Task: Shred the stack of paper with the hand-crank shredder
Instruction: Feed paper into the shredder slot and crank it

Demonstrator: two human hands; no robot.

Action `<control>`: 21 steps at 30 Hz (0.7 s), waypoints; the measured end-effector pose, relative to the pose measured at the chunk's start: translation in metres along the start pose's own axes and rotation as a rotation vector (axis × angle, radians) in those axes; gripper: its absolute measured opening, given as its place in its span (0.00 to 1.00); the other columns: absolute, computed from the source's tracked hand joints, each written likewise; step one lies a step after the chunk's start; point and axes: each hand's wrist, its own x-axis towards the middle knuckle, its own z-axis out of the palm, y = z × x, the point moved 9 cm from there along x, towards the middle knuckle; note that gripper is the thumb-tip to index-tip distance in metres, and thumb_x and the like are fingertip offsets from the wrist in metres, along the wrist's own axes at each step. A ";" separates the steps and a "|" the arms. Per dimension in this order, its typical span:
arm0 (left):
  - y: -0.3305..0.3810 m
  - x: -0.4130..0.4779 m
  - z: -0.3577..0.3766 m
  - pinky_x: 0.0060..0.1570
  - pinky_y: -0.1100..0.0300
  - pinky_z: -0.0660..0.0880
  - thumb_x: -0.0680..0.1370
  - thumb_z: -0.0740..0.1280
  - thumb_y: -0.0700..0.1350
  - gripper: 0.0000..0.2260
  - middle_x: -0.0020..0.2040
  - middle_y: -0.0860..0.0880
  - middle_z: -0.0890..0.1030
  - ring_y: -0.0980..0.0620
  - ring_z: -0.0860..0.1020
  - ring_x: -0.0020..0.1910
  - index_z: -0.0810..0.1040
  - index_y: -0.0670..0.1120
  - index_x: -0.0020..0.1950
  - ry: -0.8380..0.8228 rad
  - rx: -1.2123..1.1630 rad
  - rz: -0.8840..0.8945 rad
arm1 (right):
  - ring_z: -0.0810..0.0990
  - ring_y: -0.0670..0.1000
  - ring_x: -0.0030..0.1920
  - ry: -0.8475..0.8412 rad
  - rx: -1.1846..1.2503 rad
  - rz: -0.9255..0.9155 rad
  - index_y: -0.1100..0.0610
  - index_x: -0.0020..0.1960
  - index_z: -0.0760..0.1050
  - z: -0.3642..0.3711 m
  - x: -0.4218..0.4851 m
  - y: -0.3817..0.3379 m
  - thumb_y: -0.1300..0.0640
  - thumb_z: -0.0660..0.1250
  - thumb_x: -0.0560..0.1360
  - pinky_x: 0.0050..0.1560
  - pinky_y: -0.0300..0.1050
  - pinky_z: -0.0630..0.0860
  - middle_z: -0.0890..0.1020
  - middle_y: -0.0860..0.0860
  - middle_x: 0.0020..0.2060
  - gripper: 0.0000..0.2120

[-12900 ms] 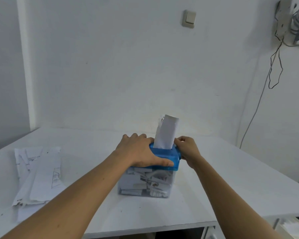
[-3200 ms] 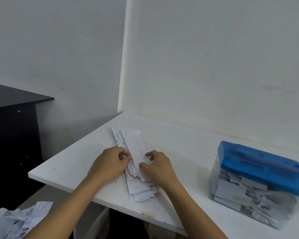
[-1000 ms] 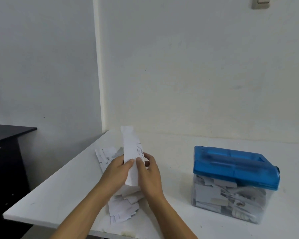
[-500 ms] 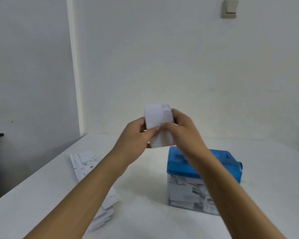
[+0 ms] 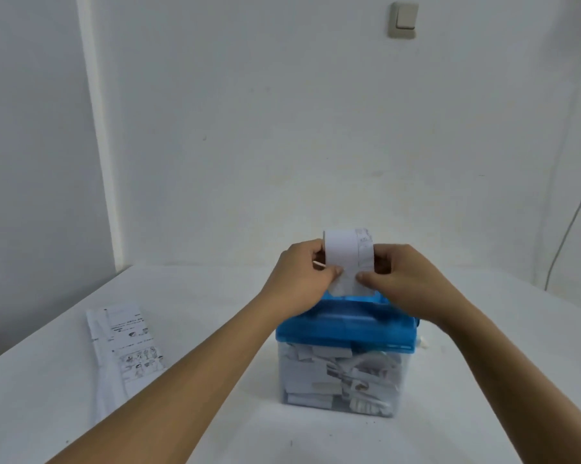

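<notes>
A hand-crank shredder with a blue lid and a clear bin full of paper shreds stands in the middle of the white table. A folded white paper strip stands upright over the lid's far side, its lower end at the lid. My left hand pinches the strip's left edge and my right hand pinches its right edge. The crank is mostly hidden behind my right wrist; a small white part shows at the lid's right end. The stack of printed paper lies on the table to the left.
White walls rise close behind the table, with a corner pillar at the left. A light switch is high on the back wall. A thin cable hangs down the wall at the right.
Both hands have carried the folded strip from above the table down onto the shredder's lid. The view has swung right, so the shredder is now centred and the stack lies further left.
</notes>
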 end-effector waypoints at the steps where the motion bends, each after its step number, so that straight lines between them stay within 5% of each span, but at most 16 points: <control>1: -0.004 -0.001 0.003 0.50 0.63 0.79 0.80 0.71 0.43 0.12 0.56 0.54 0.84 0.54 0.82 0.52 0.81 0.50 0.64 -0.012 0.027 -0.005 | 0.83 0.45 0.48 -0.018 -0.008 0.005 0.51 0.62 0.80 0.005 -0.001 0.006 0.57 0.68 0.79 0.50 0.39 0.81 0.85 0.44 0.50 0.12; 7: -0.007 -0.002 0.005 0.59 0.56 0.79 0.79 0.72 0.43 0.15 0.58 0.51 0.84 0.51 0.82 0.55 0.80 0.48 0.67 -0.044 0.091 -0.002 | 0.82 0.41 0.46 0.014 0.007 -0.032 0.47 0.61 0.80 0.008 -0.006 0.014 0.57 0.69 0.78 0.44 0.33 0.78 0.83 0.38 0.47 0.13; 13: -0.012 -0.008 0.013 0.52 0.67 0.74 0.80 0.70 0.45 0.15 0.61 0.55 0.82 0.55 0.79 0.57 0.79 0.52 0.67 -0.114 0.190 0.024 | 0.81 0.42 0.49 0.055 0.006 -0.046 0.47 0.61 0.80 0.011 -0.011 0.020 0.57 0.68 0.78 0.48 0.32 0.75 0.84 0.41 0.52 0.13; 17: -0.010 -0.015 0.022 0.59 0.54 0.73 0.83 0.63 0.51 0.13 0.64 0.54 0.76 0.50 0.74 0.61 0.77 0.55 0.68 -0.129 0.376 0.045 | 0.81 0.48 0.54 0.049 -0.045 -0.033 0.51 0.67 0.78 0.013 -0.012 0.018 0.56 0.67 0.79 0.48 0.32 0.75 0.83 0.46 0.58 0.17; 21: -0.013 -0.015 0.022 0.55 0.53 0.74 0.83 0.62 0.52 0.10 0.61 0.53 0.78 0.49 0.76 0.56 0.77 0.51 0.62 -0.123 0.398 -0.006 | 0.79 0.43 0.51 0.105 -0.049 -0.024 0.49 0.60 0.79 0.007 -0.018 0.024 0.50 0.66 0.80 0.46 0.31 0.73 0.81 0.42 0.54 0.10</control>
